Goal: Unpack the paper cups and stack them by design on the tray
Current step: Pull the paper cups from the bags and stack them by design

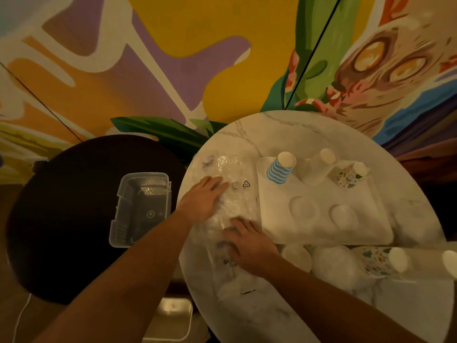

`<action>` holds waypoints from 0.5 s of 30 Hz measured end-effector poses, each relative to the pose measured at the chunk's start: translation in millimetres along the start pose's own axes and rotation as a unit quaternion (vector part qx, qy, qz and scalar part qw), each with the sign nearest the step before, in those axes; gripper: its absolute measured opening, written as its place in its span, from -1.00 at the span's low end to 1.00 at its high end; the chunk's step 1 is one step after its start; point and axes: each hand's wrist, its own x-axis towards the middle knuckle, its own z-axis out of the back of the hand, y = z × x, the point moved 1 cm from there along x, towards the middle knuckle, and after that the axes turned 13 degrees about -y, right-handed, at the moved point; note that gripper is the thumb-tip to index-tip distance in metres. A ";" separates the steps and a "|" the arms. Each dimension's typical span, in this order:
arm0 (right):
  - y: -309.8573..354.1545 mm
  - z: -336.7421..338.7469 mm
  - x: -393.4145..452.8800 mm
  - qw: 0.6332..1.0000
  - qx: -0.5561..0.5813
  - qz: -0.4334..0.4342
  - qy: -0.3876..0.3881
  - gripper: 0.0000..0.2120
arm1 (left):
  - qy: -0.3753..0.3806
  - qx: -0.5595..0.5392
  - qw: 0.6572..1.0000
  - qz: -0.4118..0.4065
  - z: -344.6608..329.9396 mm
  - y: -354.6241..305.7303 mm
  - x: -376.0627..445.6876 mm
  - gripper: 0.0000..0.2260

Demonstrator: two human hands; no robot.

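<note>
**Q:** What are your hands doing?

**Me:** My left hand (205,198) lies flat, fingers straight, pressing the clear wrap (231,194) to the table (272,127). My right hand (249,243) rests on the wrap's near end, fingers loosely spread; I can't tell whether they pinch any film. My guess: I'm pinning the slippery wrap down so it stays put.

**Q:** Where are the cups?

**Me:** On the tray (321,226), three upside-down stacks along the far edge: striped (282,169), plain white (319,167), floral (351,175). One design each, well apart, so they stay sorted. More cups (333,263) lie loose just near the tray, including a floral cup (380,259).

**Q:** Anything unclear?

**Me:** Plenty. The light is dim, and whether the wrap holds any cups is hard to say. The rightmost loose cups are cut off by the frame edge. A clear bin (141,209) sits on the dark table (74,219) to my left.
</note>
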 end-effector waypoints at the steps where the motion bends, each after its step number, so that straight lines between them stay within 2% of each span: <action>1: -0.5 1.5 1.0 1.000 0.005 0.006 0.013 -0.61 | 0.005 0.004 1.000 0.007 1.0 -0.4 1.7 -0.49; 6: -3.4 5.1 4.3 0.999 0.015 0.009 0.048 -0.59 | 0.067 -0.004 0.996 0.067 18.3 -14.2 24.3 -0.36; 9: -3.2 8.1 3.7 0.999 -0.017 0.021 0.047 -0.51 | 0.071 -0.029 0.992 0.104 24.0 -17.9 34.4 -0.41; 10: -3.2 10.5 2.7 0.999 -0.025 0.019 0.044 -0.49 | 0.043 -0.068 0.989 0.128 24.6 -17.4 35.2 -0.47; 12: -4.1 17.5 -0.1 0.999 -0.015 0.006 0.035 -0.48 | -0.060 -0.161 0.971 0.168 24.3 -14.7 32.9 -0.58; 15: -5.7 34.8 -5.8 0.999 0.037 0.004 -0.018 -0.51 | -0.223 -0.257 0.913 0.223 32.2 -20.1 14.2 -0.71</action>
